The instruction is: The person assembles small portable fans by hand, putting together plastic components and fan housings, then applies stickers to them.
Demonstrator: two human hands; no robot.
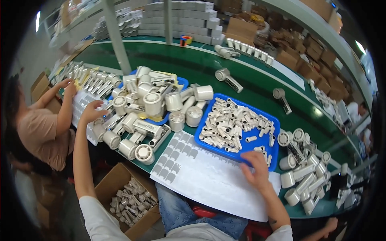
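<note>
My left hand (pixel 93 112) reaches to the left edge of a heap of white handheld fans (pixel 152 103); its fingers are spread, with nothing visibly gripped. My right hand (pixel 256 169) hovers at the near edge of a blue tray (pixel 276 158), thumb and fingers apart and holding nothing I can see. Many small white cylindrical parts (pixel 225 120) fill much of that tray, with a few loose ones at its near right side. Between my hands lies a white backing sheet (pixel 209 182), with grey rounded stickers (pixel 171 162) left along its left and upper parts.
More white fans (pixel 305 172) are piled at the right table edge. Single fans (pixel 230 79) lie on the green conveyor belt (pixel 193 60). An open cardboard box (pixel 140 219) of small white parts stands below the table. Another person (pixel 46 132) works at left; a metal post (pixel 116 38) rises behind.
</note>
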